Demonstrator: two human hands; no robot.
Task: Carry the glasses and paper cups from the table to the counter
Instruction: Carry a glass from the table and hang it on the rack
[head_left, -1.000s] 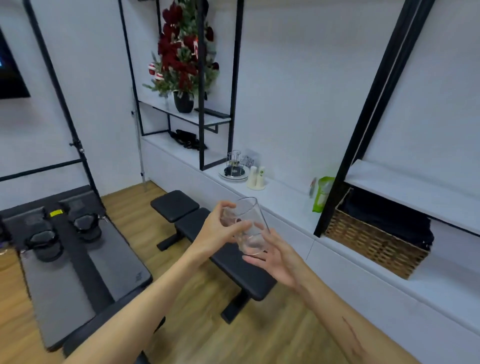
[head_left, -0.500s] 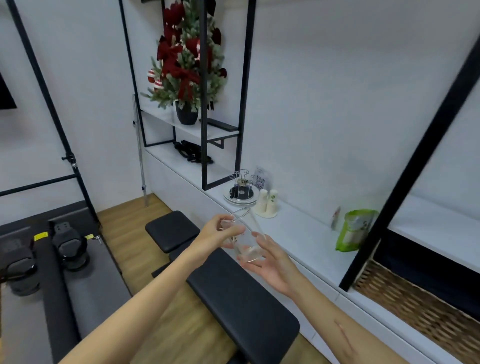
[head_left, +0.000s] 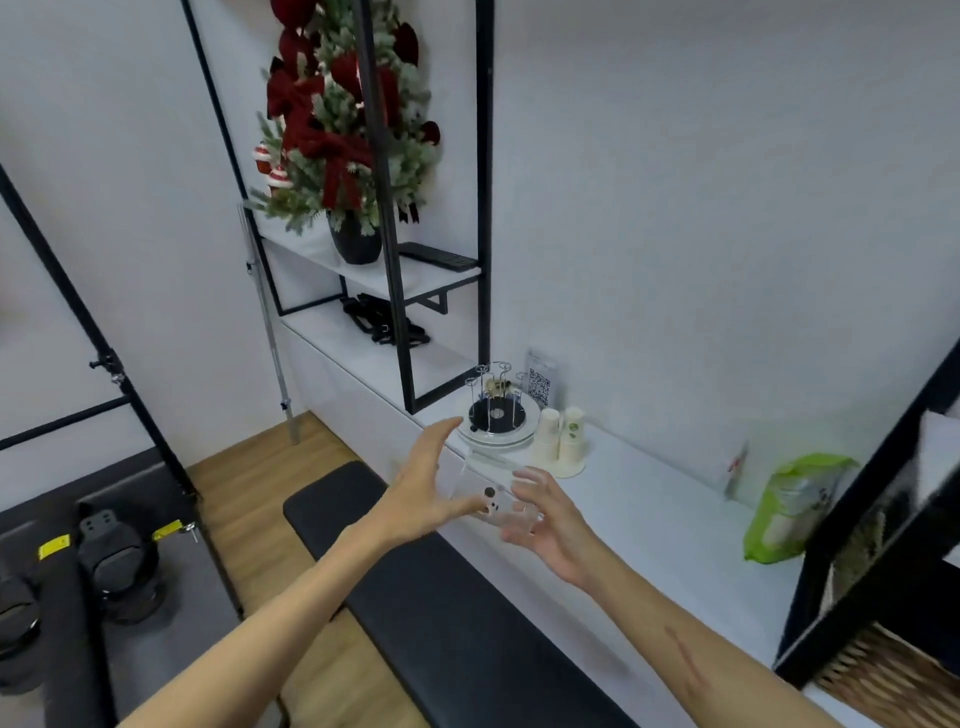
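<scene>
Clear glass (head_left: 488, 493) held between left hand (head_left: 423, 493) and right hand (head_left: 545, 525), fingers of both loosely spread round its sides, tilted, above the edge of the white surface (head_left: 649, 514). Paper cups (head_left: 561, 441) stacked beside a wire rack (head_left: 496, 410) just beyond.

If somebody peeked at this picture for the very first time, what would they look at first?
Probably the clear glass in the middle, held between the left hand and the right hand just in front of the white counter. Next, the little Christmas tree with red bows on the shelf up high. Then the bright green bag on the counter at the right.
</scene>
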